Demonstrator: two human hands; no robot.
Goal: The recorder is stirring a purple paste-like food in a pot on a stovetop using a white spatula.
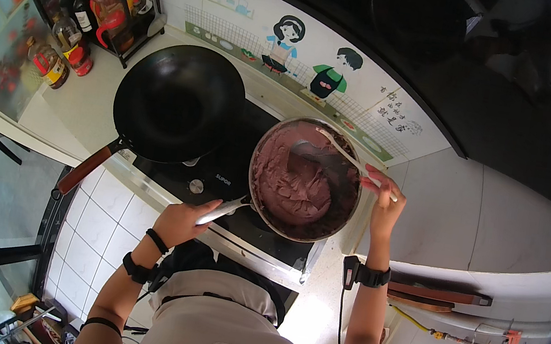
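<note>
My left hand [182,221] grips the pale handle [221,210] of a round pan [251,179] on the right side of the black gas stove. Thick, purplish-pink paste [304,192] fills much of this pan, swirled into ridges, with darker residue on the right wall. Over the pan's right rim, my right hand [384,190] holds the pale stick-like handle of a stirring utensil [344,152]. A greyish, spatula-like shape [310,150] shows in the paste near the utensil's upper end; whether the two are joined I cannot tell. A faint haze hangs over the paste.
A black wok [179,105] with a wooden handle [88,167] stands on the stove [243,178] at left. Beyond it are oil bottles [47,63] and a black rack [146,1] of bottles and utensils. A black range hood [428,61] overhangs the decorated backsplash [252,37].
</note>
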